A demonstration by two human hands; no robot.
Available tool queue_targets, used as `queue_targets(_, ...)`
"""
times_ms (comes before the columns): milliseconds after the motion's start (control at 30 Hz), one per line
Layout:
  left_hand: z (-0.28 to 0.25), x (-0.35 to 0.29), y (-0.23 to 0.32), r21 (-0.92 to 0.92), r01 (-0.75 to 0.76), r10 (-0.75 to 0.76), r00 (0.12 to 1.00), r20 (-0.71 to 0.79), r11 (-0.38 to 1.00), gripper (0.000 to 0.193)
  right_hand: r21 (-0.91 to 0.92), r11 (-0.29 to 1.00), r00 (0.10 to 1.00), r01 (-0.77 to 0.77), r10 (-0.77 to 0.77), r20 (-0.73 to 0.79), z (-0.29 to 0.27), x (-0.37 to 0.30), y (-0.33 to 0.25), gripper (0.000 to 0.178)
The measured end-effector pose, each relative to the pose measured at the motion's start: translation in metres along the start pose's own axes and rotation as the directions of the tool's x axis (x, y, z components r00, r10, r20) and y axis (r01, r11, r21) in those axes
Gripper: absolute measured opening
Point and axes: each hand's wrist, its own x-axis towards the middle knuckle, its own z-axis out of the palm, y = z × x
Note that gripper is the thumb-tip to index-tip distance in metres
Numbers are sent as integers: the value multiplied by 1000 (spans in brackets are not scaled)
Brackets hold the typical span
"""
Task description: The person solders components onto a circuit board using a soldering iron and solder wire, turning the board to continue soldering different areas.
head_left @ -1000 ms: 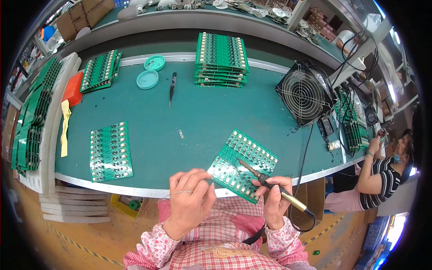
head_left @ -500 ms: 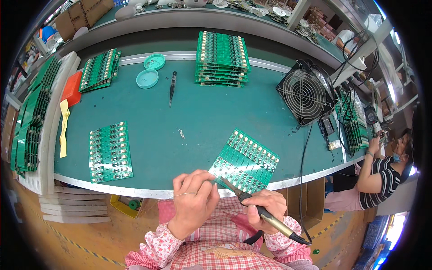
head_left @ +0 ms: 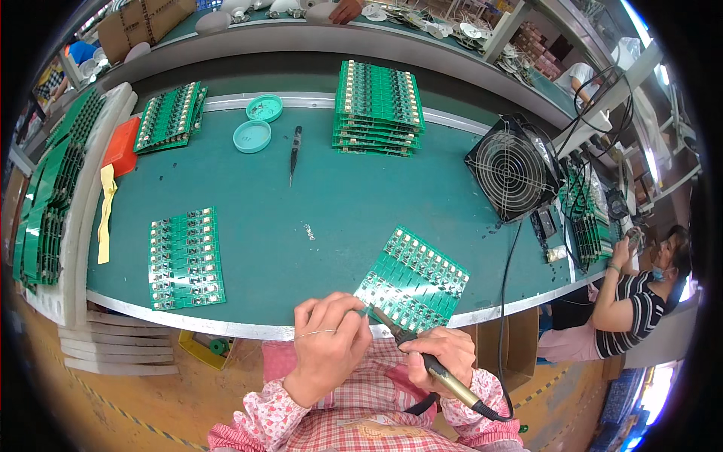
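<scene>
My right hand [head_left: 444,358] is closed round a soldering iron [head_left: 449,377] with a dark grip and gold-coloured handle. The iron's tip points up and left to the near left corner of a green circuit board panel [head_left: 418,275], which lies tilted at the table's front edge. At that same corner are the pinched fingertips of my left hand [head_left: 327,343], close to the iron's tip. What they grip is too small to make out. Across the back of this hand runs a thin, pale, wire-like line. Another circuit board panel [head_left: 186,260] lies flat to the left.
Tweezers [head_left: 294,157] and two small green dishes [head_left: 251,136] lie farther back, near stacked panels [head_left: 379,102]. A black fan [head_left: 514,169] stands right; the iron's cord [head_left: 506,301] hangs below it. More boards [head_left: 53,192] line the left. A co-worker [head_left: 629,301] sits at right.
The view has shifted slightly. Both hands stay at the panel's corner, with the iron's tip still beside my left fingertips. Another person's hand has appeared at the far shelf.
</scene>
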Motion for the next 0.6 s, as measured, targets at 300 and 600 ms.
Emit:
queue_targets(300, 0, 0, 0, 7, 0, 0, 1000, -4, 1000, 16, -169, 978, 993, 122, -119, 29, 5, 4, -7, 17)
queue_targets(600, -1, 0, -3, -5, -1, 1, 1000, 2, 1000, 14, -128, 982, 990, 137, -130, 55, 5, -5, -3, 16)
